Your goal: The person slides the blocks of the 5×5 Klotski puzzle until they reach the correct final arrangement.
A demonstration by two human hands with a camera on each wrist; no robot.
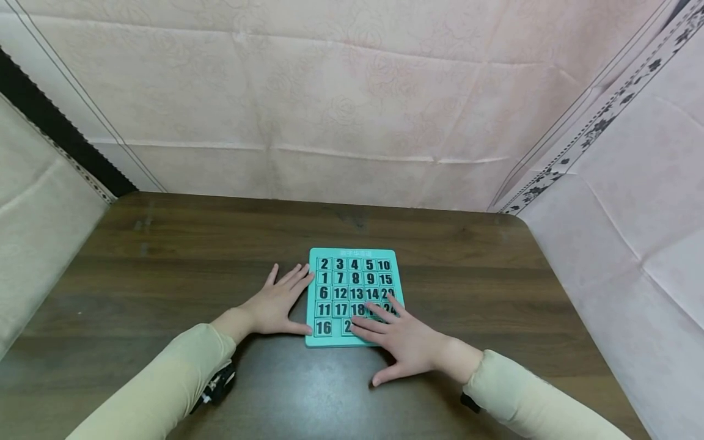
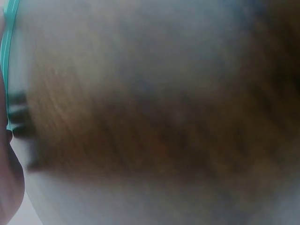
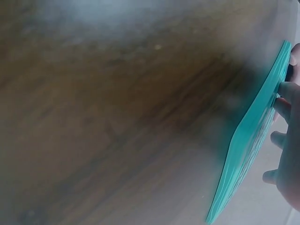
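Observation:
A turquoise number sliding puzzle (image 1: pixel 349 285) lies flat on the table, its tiles in rows with black numerals. The bottom row has a vacant slot to the right of the 16 tile (image 1: pixel 323 328). Along the puzzle's left edge rests my left hand (image 1: pixel 275 307), fingers spread and straight, with fingertips and thumb tip at the frame. My right hand (image 1: pixel 409 342) reaches over the lower right tiles with extended fingers and hides several numerals; its thumb is off the board. In the right wrist view the fingers (image 3: pixel 281 110) meet the puzzle's face.
The brown wooden table (image 1: pixel 236 229) extends around the puzzle. Pale patterned cloth (image 1: pixel 341 110) hangs behind the far edge, with more cloth at both sides. A dark device (image 1: pixel 219 384) is worn at the left wrist. The left wrist view is mostly blurred tabletop.

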